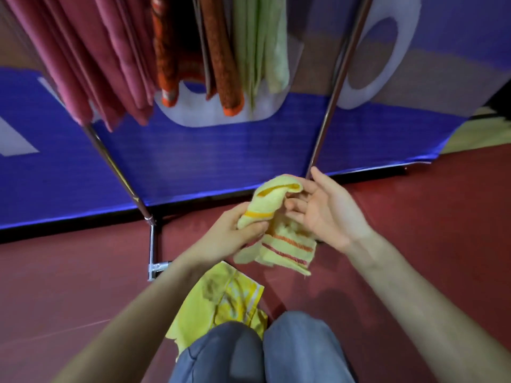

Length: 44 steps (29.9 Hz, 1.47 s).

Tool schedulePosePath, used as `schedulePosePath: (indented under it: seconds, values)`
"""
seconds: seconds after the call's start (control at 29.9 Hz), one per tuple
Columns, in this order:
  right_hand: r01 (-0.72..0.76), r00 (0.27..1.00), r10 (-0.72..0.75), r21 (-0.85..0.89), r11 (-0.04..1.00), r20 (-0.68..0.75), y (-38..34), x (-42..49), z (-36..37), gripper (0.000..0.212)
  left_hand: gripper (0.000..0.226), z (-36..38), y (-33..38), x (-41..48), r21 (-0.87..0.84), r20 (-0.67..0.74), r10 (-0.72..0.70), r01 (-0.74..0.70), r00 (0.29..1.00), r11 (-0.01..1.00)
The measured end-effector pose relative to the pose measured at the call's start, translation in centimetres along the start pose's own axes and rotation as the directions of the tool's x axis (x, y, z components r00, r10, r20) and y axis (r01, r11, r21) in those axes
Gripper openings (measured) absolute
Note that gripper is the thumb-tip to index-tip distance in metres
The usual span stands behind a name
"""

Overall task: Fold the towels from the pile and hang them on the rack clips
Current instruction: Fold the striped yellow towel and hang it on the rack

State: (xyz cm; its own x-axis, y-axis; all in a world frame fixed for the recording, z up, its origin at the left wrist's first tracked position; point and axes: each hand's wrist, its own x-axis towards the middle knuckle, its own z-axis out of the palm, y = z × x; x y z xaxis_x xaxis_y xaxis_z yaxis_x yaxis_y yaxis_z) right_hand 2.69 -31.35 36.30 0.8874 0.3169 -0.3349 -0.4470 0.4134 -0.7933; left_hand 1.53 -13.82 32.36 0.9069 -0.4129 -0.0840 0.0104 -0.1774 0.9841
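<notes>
A towel (pixel 276 239) is held between both hands above the floor (pixel 414 244); hung towels (pixel 166 51) on the rack (pixel 331 92) are behind it, and another towel (pixel 218 299) lies before the knees (pixel 262 349).

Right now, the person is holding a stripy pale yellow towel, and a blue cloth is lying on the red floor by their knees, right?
Not quite. The crumpled cloth on the red floor by the knees is bright yellow, not blue; the head view shows it. The left hand does hold the pale yellow towel with orange stripes.
</notes>
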Motion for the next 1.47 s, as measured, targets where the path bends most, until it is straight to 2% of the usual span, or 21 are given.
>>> schedulePosePath:
  seconds: [0.23, 0.33, 0.4, 0.44, 0.47, 0.54, 0.6, 0.67, 0.84, 0.9, 1.0, 1.07, 1.11, 1.17, 1.27, 1.37, 1.47]
  values:
    - [0.125, 0.991, -0.110, -0.235, 0.964, 0.073, -2.8, -5.2, 3.8, 0.038, 0.012, 1.9, 7.3, -4.4, -0.250, -0.184, 0.032, -0.078, 0.982, 0.965]
    - [0.207, 0.978, -0.184, -0.323, 0.924, 0.100, -1.8, -6.7, 4.6, 0.041, 0.015, 2.6, 9.0, -5.5, -0.358, -0.227, -0.010, -0.074, 0.974, 0.931]
    - [0.303, 0.952, -0.276, -0.286, 0.909, 0.134, -1.0, -8.7, 5.6, 0.052, 0.021, 2.8, 10.3, -6.7, -0.431, -0.236, -0.030, -0.077, 0.971, 0.899]
    - [0.350, 0.936, -0.315, -0.297, 0.889, 0.161, -0.6, -9.4, 5.9, 0.068, 0.028, 2.8, 10.9, -7.1, -0.448, -0.236, -0.050, -0.063, 0.970, 0.892]
    - [0.395, 0.917, -0.342, -0.349, 0.850, 0.206, 0.1, -9.6, 5.7, 0.081, 0.037, 2.8, 10.8, -7.2, -0.471, -0.209, -0.060, -0.047, 0.976, 0.881]
    - [0.493, 0.870, -0.392, -0.509, 0.705, 0.300, 1.2, -11.4, 6.1, 0.082, 0.046, 3.1, 11.5, -8.5, -0.546, -0.127, -0.065, -0.015, 0.990, 0.838]
    - [0.565, 0.820, -0.456, -0.620, 0.544, 0.347, 1.9, -12.8, 6.4, 0.066, 0.051, 3.5, 12.2, -9.9, -0.613, -0.049, -0.071, 0.026, 0.996, 0.789]
    - [0.595, 0.791, -0.504, -0.624, 0.506, 0.346, 2.3, -13.5, 7.0, 0.047, 0.057, 3.5, 12.5, -10.8, -0.621, -0.012, -0.070, 0.047, 0.997, 0.783]
    - [0.623, 0.750, -0.612, -0.577, 0.527, 0.251, 2.3, -14.7, 8.5, 0.027, 0.060, 3.7, 12.6, -13.2, -0.513, -0.018, -0.050, 0.033, 0.999, 0.858]
    - [0.626, 0.740, -0.635, -0.574, 0.528, 0.223, 1.7, -15.5, 9.3, 0.018, 0.058, 3.9, 12.5, -14.3, -0.419, -0.046, -0.087, 0.060, 0.995, 0.906]
    - [0.647, 0.713, -0.670, -0.561, 0.516, 0.207, 1.0, -16.4, 10.1, 0.030, 0.053, 3.9, 11.6, -15.3, -0.171, -0.075, -0.156, 0.141, 0.985, 0.975]
    - [0.638, 0.725, -0.659, -0.557, 0.533, 0.199, 0.9, -17.1, 10.5, 0.038, 0.052, 3.7, 11.3, -16.4, -0.030, -0.114, -0.166, 0.163, 0.980, 0.986]
    - [0.627, 0.734, -0.654, -0.554, 0.547, 0.185, 0.9, -17.2, 10.6, 0.040, 0.049, 3.7, 11.5, -16.9, 0.000, -0.153, -0.086, 0.087, 0.985, 0.996]
    - [0.610, 0.746, -0.646, -0.556, 0.565, 0.161, 1.0, -18.0, 10.9, 0.043, 0.046, 3.8, 12.4, -18.9, 0.116, -0.218, 0.164, -0.141, 0.962, 0.983]
    - [0.588, 0.767, -0.617, -0.577, 0.567, 0.177, 1.2, -18.2, 11.1, 0.047, 0.037, 3.6, 13.6, -19.9, 0.353, -0.273, 0.382, -0.277, 0.883, 0.894]
    - [0.550, 0.811, -0.547, -0.587, 0.594, 0.206, 1.5, -18.3, 11.3, 0.047, 0.019, 3.9, 14.3, -20.1, 0.348, -0.265, 0.426, -0.326, 0.865, 0.879]
    - [0.505, 0.848, -0.479, -0.619, 0.601, 0.226, 1.8, -18.6, 11.2, 0.046, 0.027, 4.4, 14.3, -20.7, 0.375, -0.186, 0.485, -0.394, 0.855, 0.839]
